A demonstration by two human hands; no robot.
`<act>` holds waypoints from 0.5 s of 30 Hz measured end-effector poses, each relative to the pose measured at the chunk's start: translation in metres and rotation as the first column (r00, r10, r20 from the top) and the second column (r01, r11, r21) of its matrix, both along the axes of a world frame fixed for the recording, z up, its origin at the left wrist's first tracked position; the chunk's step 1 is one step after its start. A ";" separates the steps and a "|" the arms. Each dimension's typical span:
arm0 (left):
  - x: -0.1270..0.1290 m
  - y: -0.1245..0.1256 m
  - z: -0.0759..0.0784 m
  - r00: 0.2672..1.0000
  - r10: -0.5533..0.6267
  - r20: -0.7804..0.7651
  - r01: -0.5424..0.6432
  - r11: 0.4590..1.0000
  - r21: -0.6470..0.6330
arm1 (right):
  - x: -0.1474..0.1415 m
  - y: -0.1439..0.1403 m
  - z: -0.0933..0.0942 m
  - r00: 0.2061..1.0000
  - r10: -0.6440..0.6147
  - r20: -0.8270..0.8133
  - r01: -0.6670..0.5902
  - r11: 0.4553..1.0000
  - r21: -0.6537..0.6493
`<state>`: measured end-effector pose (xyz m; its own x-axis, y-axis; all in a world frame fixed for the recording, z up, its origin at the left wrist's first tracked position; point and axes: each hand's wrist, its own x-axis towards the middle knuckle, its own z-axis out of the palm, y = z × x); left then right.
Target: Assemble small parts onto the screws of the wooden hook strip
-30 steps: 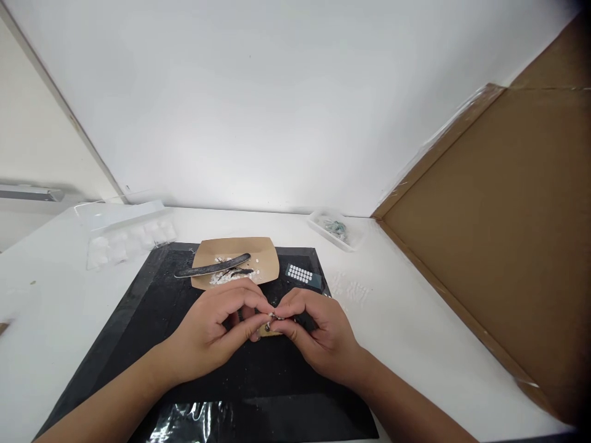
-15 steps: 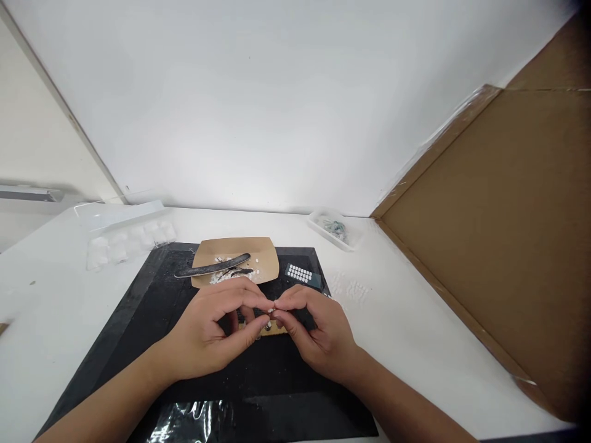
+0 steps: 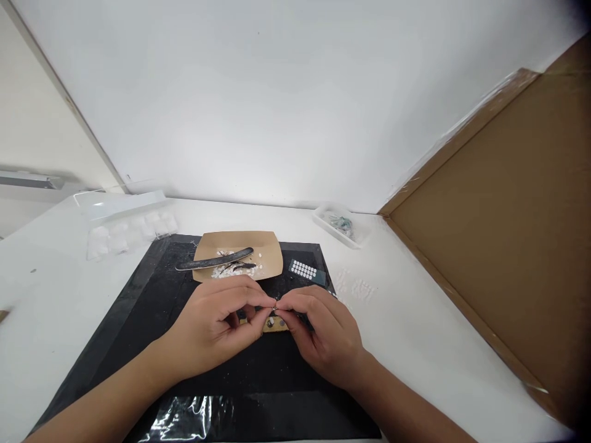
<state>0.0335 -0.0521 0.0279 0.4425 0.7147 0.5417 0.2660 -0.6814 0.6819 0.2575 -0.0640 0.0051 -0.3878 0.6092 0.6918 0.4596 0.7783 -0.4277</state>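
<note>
Tiny metallic piece (image 3: pixel 274 307), too small to identify further, sits pinched between the thumb and forefinger tips of both hands, directly above a small tan cardboard block (image 3: pixel 276 324) that lies on the black work mat (image 3: pixel 138 320). Left hand (image 3: pixel 217 326): fingers curled together, tips clamped on the piece from the left. Right hand (image 3: pixel 325 335): fingers likewise closed, tips meeting the left hand's at the same point; the two hands touch there. The block is partly covered by both sets of fingers; only its near edge shows. Beyond the hands, near them on the mat: a brown paper tray (image 3: pixel 272 261) holding white chips and a long dark grey file-like tool (image 3: pixel 215 260) laid across it. Just right of the tray, a small dark card with rows of white dots (image 3: pixel 306 270). Off the mat, on the white table (image 3: pixel 415 332): scattered white bits (image 3: pixel 357 288) to the right; a clear shallow dish with bluish parts (image 3: pixel 339 224) farther back; a clear plastic compartment tray (image 3: pixel 127 223) at far left. A brown cardboard panel (image 3: pixel 508 234) stands along the right side.
</note>
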 end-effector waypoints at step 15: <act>0.000 -0.002 -0.004 0.996 0.044 -0.079 -0.041 0.999 0.031 | -0.003 -0.005 0.000 0.998 -0.061 -0.028 0.057 0.988 -0.147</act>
<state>0.0335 -0.0538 0.0241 0.4546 0.7182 0.5269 0.3477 -0.6877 0.6374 0.2549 -0.0685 0.0054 -0.3269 0.7255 0.6056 0.4867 0.6786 -0.5502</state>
